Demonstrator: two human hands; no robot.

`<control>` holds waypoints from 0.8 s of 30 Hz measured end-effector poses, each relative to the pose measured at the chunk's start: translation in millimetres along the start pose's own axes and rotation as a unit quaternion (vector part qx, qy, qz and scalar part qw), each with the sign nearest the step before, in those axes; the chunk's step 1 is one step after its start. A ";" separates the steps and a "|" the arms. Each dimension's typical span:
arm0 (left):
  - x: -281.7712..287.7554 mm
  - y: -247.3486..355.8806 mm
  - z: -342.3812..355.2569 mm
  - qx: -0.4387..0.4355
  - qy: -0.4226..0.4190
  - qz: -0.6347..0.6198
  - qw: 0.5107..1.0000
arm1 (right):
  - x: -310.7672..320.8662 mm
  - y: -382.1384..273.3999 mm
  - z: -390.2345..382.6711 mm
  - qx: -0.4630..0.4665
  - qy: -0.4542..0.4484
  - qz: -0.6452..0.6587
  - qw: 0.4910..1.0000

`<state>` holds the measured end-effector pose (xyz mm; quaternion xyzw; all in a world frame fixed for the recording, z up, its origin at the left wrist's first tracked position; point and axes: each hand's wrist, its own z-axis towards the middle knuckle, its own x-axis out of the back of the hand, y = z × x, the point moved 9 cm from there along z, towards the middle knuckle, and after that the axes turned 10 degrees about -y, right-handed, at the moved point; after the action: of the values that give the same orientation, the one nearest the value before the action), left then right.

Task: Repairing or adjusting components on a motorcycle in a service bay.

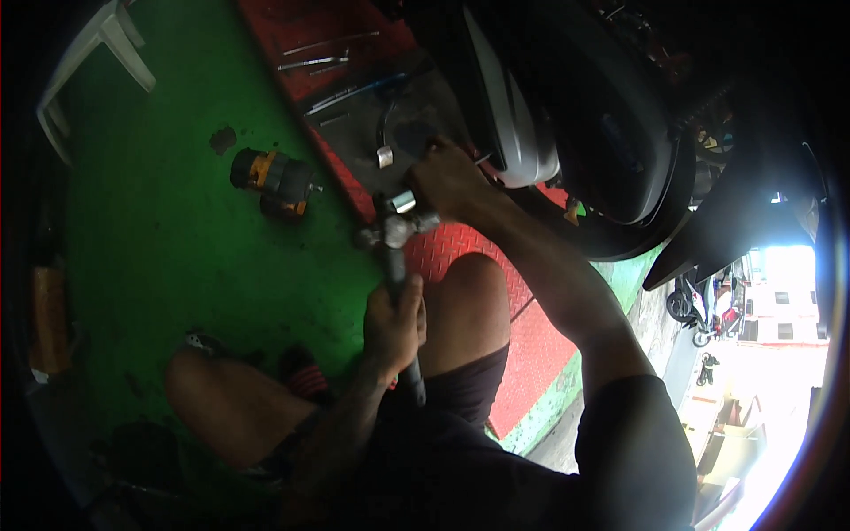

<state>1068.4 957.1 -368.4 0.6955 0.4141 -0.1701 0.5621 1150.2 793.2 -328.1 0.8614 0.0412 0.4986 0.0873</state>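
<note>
My left hand (394,327) is wrapped around the dark handle of a hammer-like tool (396,232), whose worn metal head points away from me. Close by that head, a shiny metal cylinder (404,203) shows just below my right hand (447,181). The fingers of my right hand are curled beside the scooter's lower side (522,150), and what they grip is shaded and hidden. Left of it, a small pale metal piece (384,157) with a dark cable or rod lies on the dark surface.
Several slim metal tools (314,63) lie on the red platform (266,18). A black and orange cordless power tool (274,177) rests on the green floor (177,265). A white plastic chair (119,44) stands far left. The scooter's wheel (611,243) is at right.
</note>
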 end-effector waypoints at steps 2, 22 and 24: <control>14.1 -17.6 -2.6 -0.011 0.053 -0.020 0.998 | 4.0 3.2 -4.2 0.017 -0.012 0.076 0.997; 40.1 38.9 -19.6 -0.209 0.083 -0.122 0.967 | 4.8 9.4 6.1 0.043 -0.242 0.228 0.942; 51.3 1.9 -13.0 -0.019 0.110 -0.053 0.992 | 19.6 12.3 3.2 0.048 -0.179 0.205 0.961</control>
<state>1097.7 988.9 -399.2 0.6762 0.5126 -0.1147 0.5165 1162.6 783.9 -310.5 0.9297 -0.1283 0.3414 -0.0522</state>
